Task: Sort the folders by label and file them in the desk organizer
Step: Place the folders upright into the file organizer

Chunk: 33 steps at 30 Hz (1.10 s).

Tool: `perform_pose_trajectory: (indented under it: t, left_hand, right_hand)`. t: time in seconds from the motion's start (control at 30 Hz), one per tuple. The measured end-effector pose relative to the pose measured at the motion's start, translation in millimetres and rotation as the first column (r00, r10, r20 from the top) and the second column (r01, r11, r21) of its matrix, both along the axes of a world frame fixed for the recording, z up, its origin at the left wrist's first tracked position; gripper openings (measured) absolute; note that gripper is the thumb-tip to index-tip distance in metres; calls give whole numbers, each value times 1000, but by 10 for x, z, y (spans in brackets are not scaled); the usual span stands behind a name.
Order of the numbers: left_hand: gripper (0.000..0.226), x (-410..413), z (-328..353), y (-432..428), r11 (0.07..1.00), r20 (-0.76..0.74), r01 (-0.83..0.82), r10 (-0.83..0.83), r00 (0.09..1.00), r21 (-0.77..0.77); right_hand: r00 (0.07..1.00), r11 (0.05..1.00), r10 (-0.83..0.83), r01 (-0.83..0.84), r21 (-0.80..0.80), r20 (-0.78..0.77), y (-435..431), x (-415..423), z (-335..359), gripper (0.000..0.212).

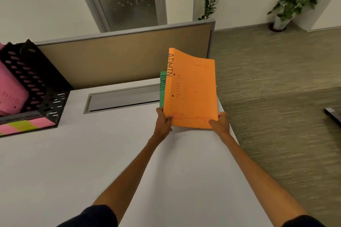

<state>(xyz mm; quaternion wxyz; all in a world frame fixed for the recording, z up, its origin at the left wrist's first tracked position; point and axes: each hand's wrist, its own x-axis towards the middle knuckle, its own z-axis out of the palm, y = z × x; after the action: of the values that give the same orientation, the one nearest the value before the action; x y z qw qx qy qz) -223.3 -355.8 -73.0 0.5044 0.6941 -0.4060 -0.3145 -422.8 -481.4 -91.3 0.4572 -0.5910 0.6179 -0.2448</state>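
Currently the white worktop carries a black perforated desk organizer at its far left edge, backed against the tan partition. A pink folder already stands in one of its slots. Pink and yellow-green label strips run along its front lip, but the text is too blurred to read. A grey cable slot lies along the far edge, between the organizer and the folders in hand.

The orange folder is held upright over the far right corner of the worktop, its front cover facing the person. Its long axis is near vertical, with the spine on the left, and the top edge curls away. "ADMIN" is handwritten along the spine, running top to bottom. A green folder sits just behind it, offset left so that its own spine lettering shows; it also appears to read ADMIN.

The left hand pinches the lower left corner, thumb on the orange cover. It probably clamps the green folder too, though that contact is hidden. The right hand pinches the lower right corner.

Judgement: the upright, face-on hold serves to read and match the labels. The pair look like one category, well apart from the organizer and not yet filed.
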Motion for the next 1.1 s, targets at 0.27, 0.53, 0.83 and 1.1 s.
perform_pose_trajectory:
  t: [0.27,0.53,0.83,1.1]
  left_hand:
    - [66,-136,316,356,983,8,-17,19,1000,-185]
    - [21,-115,360,722,965,132,-60,96,987,-255]
    - [12,-88,236,1299,970,282,-110,170,944,-218]
    - [24,257,299,1864,961,269,-188,240,933,-205]
  right_hand:
    - [985,1000,20,-20,3,170,124,-43,414,28]
    - [992,985,81,-64,-162,96,102,163,931,48]
    - [839,679,543,-424,-599,22,371,1190,2316,79]
    - [792,528,602,-493,-691,-105,756,1878,2764,64]
